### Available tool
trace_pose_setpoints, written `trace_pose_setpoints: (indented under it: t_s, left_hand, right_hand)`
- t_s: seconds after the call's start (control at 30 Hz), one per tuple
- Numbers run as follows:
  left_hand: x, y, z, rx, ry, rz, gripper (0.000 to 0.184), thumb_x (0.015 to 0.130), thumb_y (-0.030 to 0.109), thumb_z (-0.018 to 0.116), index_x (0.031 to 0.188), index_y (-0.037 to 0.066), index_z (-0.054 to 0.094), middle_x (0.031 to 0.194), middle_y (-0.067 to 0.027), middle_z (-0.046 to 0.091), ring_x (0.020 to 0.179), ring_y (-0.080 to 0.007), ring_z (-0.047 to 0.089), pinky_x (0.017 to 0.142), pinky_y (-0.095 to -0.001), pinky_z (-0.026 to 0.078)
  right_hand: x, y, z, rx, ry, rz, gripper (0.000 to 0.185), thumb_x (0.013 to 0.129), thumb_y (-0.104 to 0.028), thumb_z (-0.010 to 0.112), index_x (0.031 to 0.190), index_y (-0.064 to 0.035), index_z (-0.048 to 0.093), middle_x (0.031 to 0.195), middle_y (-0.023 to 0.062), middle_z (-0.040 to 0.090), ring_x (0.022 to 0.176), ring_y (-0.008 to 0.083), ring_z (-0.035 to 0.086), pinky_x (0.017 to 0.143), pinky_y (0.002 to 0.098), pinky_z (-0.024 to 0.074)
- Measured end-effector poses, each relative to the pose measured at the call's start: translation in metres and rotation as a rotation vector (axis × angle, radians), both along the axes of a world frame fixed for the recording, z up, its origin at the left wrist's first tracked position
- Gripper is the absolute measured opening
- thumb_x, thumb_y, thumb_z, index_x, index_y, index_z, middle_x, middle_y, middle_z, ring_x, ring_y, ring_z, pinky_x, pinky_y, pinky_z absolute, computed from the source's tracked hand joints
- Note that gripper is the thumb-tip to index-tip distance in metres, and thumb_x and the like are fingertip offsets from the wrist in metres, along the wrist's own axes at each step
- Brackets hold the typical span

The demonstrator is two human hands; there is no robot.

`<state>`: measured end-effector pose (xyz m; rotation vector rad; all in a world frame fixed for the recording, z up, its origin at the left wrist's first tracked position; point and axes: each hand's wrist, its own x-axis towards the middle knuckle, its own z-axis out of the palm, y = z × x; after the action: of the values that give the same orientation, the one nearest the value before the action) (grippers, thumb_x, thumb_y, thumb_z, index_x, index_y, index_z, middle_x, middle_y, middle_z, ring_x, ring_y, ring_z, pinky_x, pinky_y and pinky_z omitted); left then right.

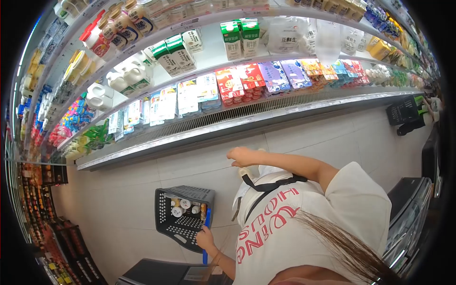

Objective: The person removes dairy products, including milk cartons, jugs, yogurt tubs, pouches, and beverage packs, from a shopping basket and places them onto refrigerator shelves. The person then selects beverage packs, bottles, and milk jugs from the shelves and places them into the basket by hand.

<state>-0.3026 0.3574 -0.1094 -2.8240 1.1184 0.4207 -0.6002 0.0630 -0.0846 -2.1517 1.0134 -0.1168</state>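
My left hand [205,238] is wrapped round the blue handle [207,221] of a dark grey perforated shopping basket [190,192], which hangs low beside me over the floor. Several bottles or jars with white lids [185,204] lie inside it; their labels are too small to read. In front of my body, my right hand [240,156] hangs with its fingers loosely curled and nothing visible in them. It is apart from the shelves. A black strap [270,184] crosses my white shirt.
A refrigerated shelf [213,124] runs across the top, holding green-and-white milk cartons [240,39], white jugs [99,96] and colourful packs [240,81]. Dark display racks [71,247] stand at left. A black case [161,273] is close below. Another dark basket [403,111] is far right.
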Motion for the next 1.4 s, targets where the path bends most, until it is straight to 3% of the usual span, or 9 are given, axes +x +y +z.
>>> trace_pose_setpoints:
  t_s: [0.2,0.33,0.63,0.77,0.87,1.0,1.13,1.17,1.4]
  left_hand:
    - [-0.045,-0.029,-0.009,-0.048,0.042,0.05,0.053,0.084,0.042,0.046,0.076,-0.004,0.071,0.071,-0.0281,0.064,0.068,-0.045,0.065,0.066,-0.0516,0.052]
    - [-0.081,-0.039,-0.004,-0.065,0.058,0.084,0.057,0.086,0.042,0.043,0.074,-0.007,0.069,0.071,-0.029,0.064,0.069,-0.0455,0.065,0.066,-0.0516,0.053]
    - [-0.182,-0.056,0.002,-0.07,0.038,0.171,0.057,0.088,0.04,0.041,0.076,-0.008,0.069,0.075,-0.0304,0.064,0.07,-0.0467,0.064,0.067,-0.053,0.051]
    - [-0.223,-0.037,-0.029,-0.121,0.013,0.173,0.054,0.087,0.037,0.042,0.073,-0.008,0.068,0.072,-0.0303,0.063,0.069,-0.0461,0.064,0.065,-0.0531,0.051]
    - [-0.265,-0.029,-0.033,-0.101,0.039,0.206,0.053,0.087,0.036,0.042,0.073,-0.008,0.068,0.072,-0.0302,0.063,0.068,-0.046,0.064,0.065,-0.0529,0.051]
    - [-0.317,-0.022,-0.03,-0.088,0.076,0.217,0.052,0.087,0.035,0.042,0.072,-0.008,0.068,0.071,-0.0301,0.063,0.068,-0.0458,0.064,0.065,-0.0526,0.051]
    - [-0.368,-0.014,-0.022,-0.097,0.099,0.187,0.05,0.086,0.033,0.043,0.071,-0.008,0.068,0.071,-0.03,0.063,0.068,-0.0455,0.064,0.065,-0.0522,0.051]
    - [-0.38,-0.012,-0.018,-0.096,0.102,0.166,0.05,0.086,0.033,0.043,0.071,-0.008,0.068,0.071,-0.03,0.063,0.068,-0.0455,0.064,0.065,-0.0522,0.051]
    - [-0.45,0.008,-0.001,-0.139,0.001,0.067,0.045,0.084,0.03,0.045,0.068,-0.005,0.068,0.067,-0.0274,0.063,0.064,-0.0441,0.064,0.06,-0.05,0.053]
  right_hand:
    - [-0.003,0.008,-0.003,0.05,-0.022,0.019,0.032,0.077,-0.023,0.07,0.098,-0.001,0.061,0.099,0.0214,0.063,0.097,0.0393,0.06,0.082,0.0478,0.0485]
    - [0.03,0.027,-0.019,0.026,0.009,0.344,0.035,0.075,-0.023,0.071,0.101,-0.0013,0.06,0.1,0.0204,0.062,0.097,0.0388,0.06,0.08,0.0473,0.0489]
    - [0.063,0.104,-0.084,0.232,-0.45,0.836,0.057,0.065,-0.015,0.074,0.115,-0.002,0.051,0.104,0.0224,0.055,0.101,0.0402,0.056,0.084,0.0458,0.0473]
    - [0.03,0.132,-0.106,0.22,-0.573,0.826,0.042,0.071,-0.018,0.067,0.107,0.0003,0.056,0.102,0.0239,0.058,0.098,0.0406,0.057,0.081,0.0455,0.0472]
    - [0.001,0.141,-0.113,0.26,-0.373,1.041,0.045,0.071,-0.016,0.07,0.109,0.0021,0.056,0.106,0.022,0.058,0.102,0.0359,0.057,0.084,0.0437,0.0476]
    - [-0.043,0.152,-0.126,0.345,-0.269,1.036,0.039,0.066,-0.019,0.072,0.098,0.0011,0.061,0.086,0.0216,0.065,0.084,0.0372,0.063,0.075,0.0441,0.0484]
    - [-0.086,0.154,-0.124,0.404,-0.312,1.118,0.036,0.065,-0.019,0.072,0.094,0.0,0.063,0.087,0.022,0.065,0.084,0.0371,0.063,0.073,0.0437,0.0482]
    - [-0.093,0.158,-0.131,0.407,-0.273,1.093,0.035,0.07,-0.028,0.071,0.093,-0.0023,0.067,0.09,0.0207,0.067,0.084,0.0348,0.064,0.073,0.0408,0.0488]
    - [-0.185,0.185,-0.105,0.407,-0.373,0.932,0.03,0.074,-0.023,0.068,0.093,-0.001,0.061,0.087,0.0207,0.064,0.084,0.035,0.062,0.072,0.0415,0.0464]
